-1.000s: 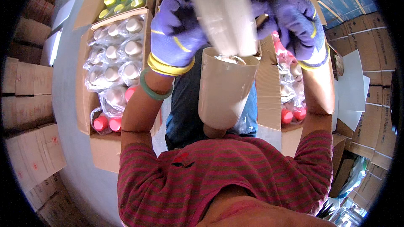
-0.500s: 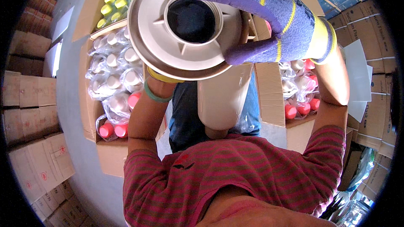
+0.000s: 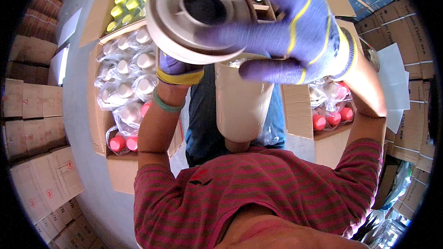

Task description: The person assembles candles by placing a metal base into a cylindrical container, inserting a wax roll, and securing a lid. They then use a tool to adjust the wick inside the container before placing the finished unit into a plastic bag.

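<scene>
- gloved grips: 2, left grip and right grip
- round beige part: 1
- tall beige container: 1
- green bracelet: 1
- open bottle cartons: at least 3
- red caps, left carton: 2 whole, 1 partly hidden
- red caps, right carton: 3 up front, more behind
- white caps, left carton: at least 7
- yellow-green caps: about a dozen, some cut off
- white sheets: at least 2

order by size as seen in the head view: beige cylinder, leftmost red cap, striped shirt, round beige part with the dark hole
1. Striped shirt
2. Round beige part, perhaps looking bigger by being nearer the camera
3. Beige cylinder, partly hidden
4. Leftmost red cap
</scene>
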Demonstrator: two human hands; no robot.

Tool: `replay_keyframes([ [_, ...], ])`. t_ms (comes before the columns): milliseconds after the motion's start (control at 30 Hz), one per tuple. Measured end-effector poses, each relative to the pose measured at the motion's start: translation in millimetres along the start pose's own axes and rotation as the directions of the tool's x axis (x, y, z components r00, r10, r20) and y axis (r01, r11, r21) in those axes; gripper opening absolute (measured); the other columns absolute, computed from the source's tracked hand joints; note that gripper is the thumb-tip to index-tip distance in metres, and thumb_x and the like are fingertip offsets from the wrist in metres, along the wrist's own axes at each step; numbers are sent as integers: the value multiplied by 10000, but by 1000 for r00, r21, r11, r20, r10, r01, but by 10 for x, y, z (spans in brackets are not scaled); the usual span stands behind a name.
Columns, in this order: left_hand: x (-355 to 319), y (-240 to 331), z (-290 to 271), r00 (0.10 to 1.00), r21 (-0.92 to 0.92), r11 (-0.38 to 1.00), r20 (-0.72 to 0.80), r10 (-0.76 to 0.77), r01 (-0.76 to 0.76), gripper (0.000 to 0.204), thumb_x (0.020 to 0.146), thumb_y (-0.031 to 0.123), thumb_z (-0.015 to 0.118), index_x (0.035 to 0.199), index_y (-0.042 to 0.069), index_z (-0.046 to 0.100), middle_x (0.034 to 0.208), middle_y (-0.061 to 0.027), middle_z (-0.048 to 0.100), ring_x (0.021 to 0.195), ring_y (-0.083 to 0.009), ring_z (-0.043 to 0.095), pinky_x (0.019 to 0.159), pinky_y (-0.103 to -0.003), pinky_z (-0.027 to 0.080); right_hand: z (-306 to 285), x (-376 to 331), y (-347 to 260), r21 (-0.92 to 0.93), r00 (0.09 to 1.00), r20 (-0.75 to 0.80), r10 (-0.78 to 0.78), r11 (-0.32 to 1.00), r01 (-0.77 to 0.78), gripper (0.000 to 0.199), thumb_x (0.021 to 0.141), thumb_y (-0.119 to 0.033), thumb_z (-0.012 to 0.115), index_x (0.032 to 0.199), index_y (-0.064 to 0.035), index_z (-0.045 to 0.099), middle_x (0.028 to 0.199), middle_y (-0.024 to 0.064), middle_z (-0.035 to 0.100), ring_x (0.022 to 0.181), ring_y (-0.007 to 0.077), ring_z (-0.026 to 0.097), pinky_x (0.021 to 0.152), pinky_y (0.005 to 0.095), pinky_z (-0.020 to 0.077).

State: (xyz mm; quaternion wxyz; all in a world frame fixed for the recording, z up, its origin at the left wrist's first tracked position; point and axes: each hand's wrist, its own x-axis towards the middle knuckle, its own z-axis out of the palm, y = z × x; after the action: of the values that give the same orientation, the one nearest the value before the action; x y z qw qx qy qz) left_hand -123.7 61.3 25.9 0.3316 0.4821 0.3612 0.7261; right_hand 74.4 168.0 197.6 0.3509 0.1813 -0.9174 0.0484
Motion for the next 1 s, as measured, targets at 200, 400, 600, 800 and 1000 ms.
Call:
replay_keyframes([
  [200,11,125,144,985,-345,938,149,84,-28,577,955,245,549,1453,73,315,1439,-132,424,1320,-231,414,1113,-390,340,3,43,327,-276,994,-27,-109,956,97,422,775,-348,670,1106,-86,673,1392,251,413,1291,458,329,1068,563,237],
  [400,55,275,-34,990,-626,774,139,-7,94,555,978,266,498,1462,89,292,1454,-118,403,1324,-230,410,1121,-392,336,-180,66,-94,-17,978,195,-73,997,78,322,799,-288,664,1010,-47,696,1239,223,572,1069,374,557,919,477,400],
  [600,-81,-29,114,963,-545,794,146,-227,270,534,998,280,450,1471,110,269,1468,-103,385,1328,-227,406,1125,-386,334,-23,145,43,-15,964,39,-262,965,263,289,818,-299,634,949,-46,683,1289,250,527,1131,462,494,946,553,368],
  [800,-176,128,-99,974,-732,643,169,-152,228,508,1016,285,408,1474,127,258,1474,-91,379,1321,-226,413,1121,-388,343,9,-267,309,-278,978,-44,-206,942,186,359,813,-297,651,1042,-20,659,1309,236,484,1185,450,441,987,556,347],
  [1000,-10,117,117,975,-677,705,197,-107,214,485,1013,270,419,1459,127,292,1446,-88,414,1291,-233,448,1099,-403,374,211,-112,17,-141,975,-37,-220,967,213,513,815,-337,620,1219,-23,584,1279,228,504,1166,398,480,978,484,380],
])
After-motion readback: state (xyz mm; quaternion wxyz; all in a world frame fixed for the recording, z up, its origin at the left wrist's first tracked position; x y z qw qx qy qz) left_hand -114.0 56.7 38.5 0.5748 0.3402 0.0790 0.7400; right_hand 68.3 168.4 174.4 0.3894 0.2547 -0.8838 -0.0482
